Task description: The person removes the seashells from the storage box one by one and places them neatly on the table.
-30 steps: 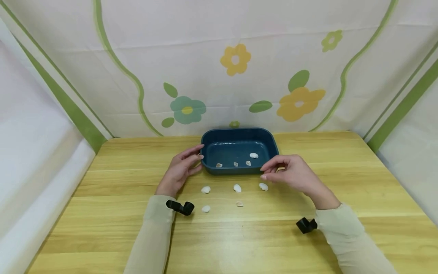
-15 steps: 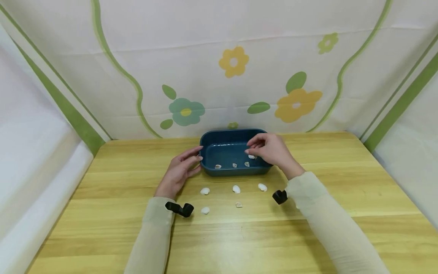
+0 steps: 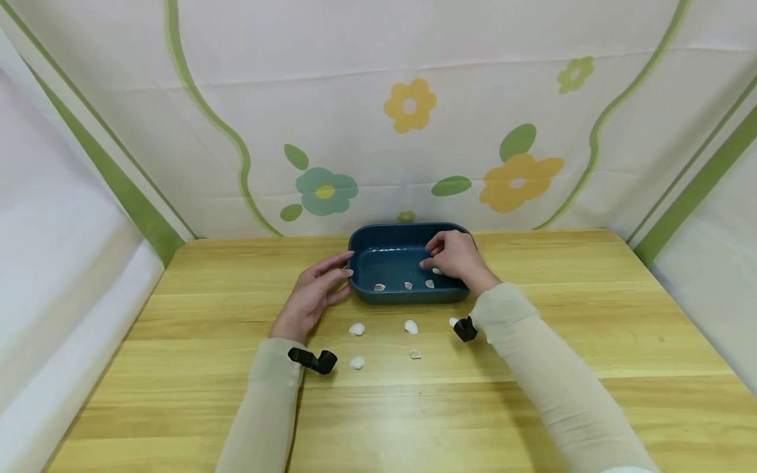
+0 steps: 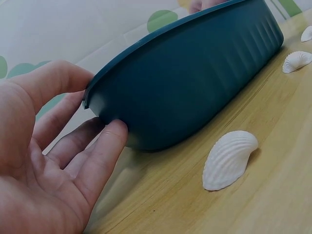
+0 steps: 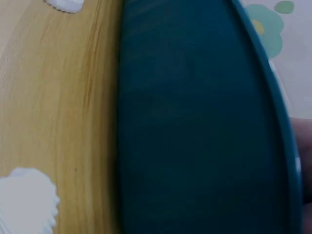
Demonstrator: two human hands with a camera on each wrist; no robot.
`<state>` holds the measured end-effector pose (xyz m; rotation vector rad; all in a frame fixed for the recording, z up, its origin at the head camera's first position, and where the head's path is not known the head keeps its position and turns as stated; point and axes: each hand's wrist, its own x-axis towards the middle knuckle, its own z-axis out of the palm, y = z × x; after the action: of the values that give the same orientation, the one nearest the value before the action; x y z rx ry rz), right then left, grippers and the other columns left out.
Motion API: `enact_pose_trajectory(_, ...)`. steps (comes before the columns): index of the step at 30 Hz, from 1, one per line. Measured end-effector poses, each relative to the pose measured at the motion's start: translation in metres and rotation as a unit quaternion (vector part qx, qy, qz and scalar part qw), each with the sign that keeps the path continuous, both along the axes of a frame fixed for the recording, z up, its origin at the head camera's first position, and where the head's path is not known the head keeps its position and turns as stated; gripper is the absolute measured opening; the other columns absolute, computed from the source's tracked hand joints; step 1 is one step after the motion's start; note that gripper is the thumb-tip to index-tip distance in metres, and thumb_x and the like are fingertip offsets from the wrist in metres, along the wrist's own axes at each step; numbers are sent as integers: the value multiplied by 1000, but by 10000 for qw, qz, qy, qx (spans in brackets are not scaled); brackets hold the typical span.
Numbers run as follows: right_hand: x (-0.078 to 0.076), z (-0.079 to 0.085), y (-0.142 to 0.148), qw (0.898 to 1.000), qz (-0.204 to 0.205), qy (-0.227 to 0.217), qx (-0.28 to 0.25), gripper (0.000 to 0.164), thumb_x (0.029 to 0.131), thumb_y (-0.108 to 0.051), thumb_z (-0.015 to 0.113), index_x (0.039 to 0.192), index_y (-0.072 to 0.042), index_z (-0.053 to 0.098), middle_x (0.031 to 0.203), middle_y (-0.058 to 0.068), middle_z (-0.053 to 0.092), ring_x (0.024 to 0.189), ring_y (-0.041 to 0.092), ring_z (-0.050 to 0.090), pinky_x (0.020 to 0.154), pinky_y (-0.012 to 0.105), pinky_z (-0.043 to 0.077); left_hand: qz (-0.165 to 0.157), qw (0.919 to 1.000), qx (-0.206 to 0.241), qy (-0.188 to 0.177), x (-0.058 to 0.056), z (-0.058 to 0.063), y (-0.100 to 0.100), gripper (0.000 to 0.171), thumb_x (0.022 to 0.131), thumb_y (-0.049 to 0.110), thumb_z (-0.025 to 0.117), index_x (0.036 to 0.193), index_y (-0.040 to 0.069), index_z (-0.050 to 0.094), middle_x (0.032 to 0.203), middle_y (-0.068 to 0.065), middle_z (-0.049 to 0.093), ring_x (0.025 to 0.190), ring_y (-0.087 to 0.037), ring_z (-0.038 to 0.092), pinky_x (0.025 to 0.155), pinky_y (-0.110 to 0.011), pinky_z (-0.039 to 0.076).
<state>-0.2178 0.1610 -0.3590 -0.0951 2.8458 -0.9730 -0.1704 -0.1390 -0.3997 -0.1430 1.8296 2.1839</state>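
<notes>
A dark blue rectangular basin stands at the back of the table. My left hand is at its left end; in the left wrist view its fingertips touch the outer wall and rim. My right hand reaches over the basin's right side, thumb and fingers bent toward each other, over a white shell that it partly covers. I cannot tell whether something is between those fingertips. Small shells, such as a brownish one, lie inside along the front wall.
Several shells lie on the wooden table before the basin: white shells and a small brownish shell. Another white shell is partly behind the right wrist camera. A flowered curtain hangs behind.
My right hand has moved from the basin's front right corner left and back over its inside, covering part of the white shell. The left hand stays at the left end.
</notes>
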Motion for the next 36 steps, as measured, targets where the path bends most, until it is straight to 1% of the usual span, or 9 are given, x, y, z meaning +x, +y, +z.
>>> enact_pose_trajectory(3, -3, -4, -1, 9999, 49, -110, 99, 33, 92, -19, 87, 119, -3, 75, 113, 13, 73, 101, 29, 65, 96, 44, 57, -26, 10000, 4, 42, 1, 0, 0, 49, 105, 11, 67, 153, 18, 62, 163, 3, 52, 115, -5, 66, 93, -25, 63)
enact_pose_trajectory(6, -5, -5, -1, 9996, 115, -242, 3, 32, 91, -16, 86, 119, -4, 76, 116, 13, 73, 104, 29, 66, 95, 43, 57, -16, 10000, 17, 34, 1, 1, 0, 49, 105, 11, 67, 153, 18, 62, 163, 3, 52, 117, -5, 65, 93, -25, 62)
enact_pose_trajectory(11, -5, -4, 3, 9959, 347, -626, -556, 28, 92, -8, 83, 119, -5, 77, 119, 15, 74, 103, 29, 68, 91, 41, 59, -3, 10000, 14, 11, 0, 1, 0, 50, 104, 11, 68, 153, 18, 62, 163, 4, 52, 119, -6, 65, 93, -24, 63)
enact_pose_trajectory(15, -5, -5, 6, 9864, 587, -1049, -1124, 27, 93, -1, 78, 121, -2, 76, 116, 17, 75, 99, 26, 74, 91, 40, 62, -1, 10000, 20, -7, 0, 1, 0, 50, 104, 11, 68, 153, 18, 62, 163, 4, 52, 116, -5, 66, 93, -24, 63)
enact_pose_trajectory(19, -7, -6, 5, 9801, 728, -1255, -1351, 27, 93, 4, 76, 120, 0, 76, 113, 17, 77, 96, 22, 76, 93, 40, 64, 5, 10000, 39, 2, 0, 1, 0, 50, 104, 11, 68, 153, 18, 62, 163, 4, 52, 115, -5, 66, 92, -24, 63)
enact_pose_trajectory(23, -9, -8, 3, 9811, 835, -1201, -1264, 25, 91, 4, 78, 114, -2, 77, 108, 14, 78, 94, 21, 75, 91, 39, 64, 5, 10000, 58, 38, 1, 1, 0, 50, 105, 11, 67, 154, 17, 62, 164, 3, 51, 115, -4, 66, 92, -23, 63)
enact_pose_trajectory(28, -9, -9, -1, 9858, 945, -1005, -955, 21, 89, 0, 82, 109, -5, 79, 100, 9, 78, 88, 21, 74, 86, 37, 62, 11, 10000, 16, 55, 1, 0, -1, 49, 105, 11, 67, 153, 18, 62, 164, 4, 51, 116, -5, 66, 93, -24, 63)
enact_pose_trajectory(32, -9, -10, -3, 9898, 1048, -774, -582, 17, 88, -4, 86, 103, -8, 80, 94, 6, 77, 83, 20, 70, 84, 37, 60, 13, 10000, -25, 71, 0, -2, 0, 48, 105, 12, 67, 153, 19, 63, 165, 4, 51, 117, -7, 66, 95, -25, 62)
enact_pose_trajectory(36, -11, -12, -4, 9912, 1185, -545, -209, 14, 88, -9, 89, 99, -10, 81, 93, 5, 77, 83, 20, 67, 83, 37, 58, 31, 10000, -2, 81, -1, -4, 0, 48, 104, 12, 68, 151, 19, 64, 164, 4, 51, 119, -7, 65, 95, -25, 62)
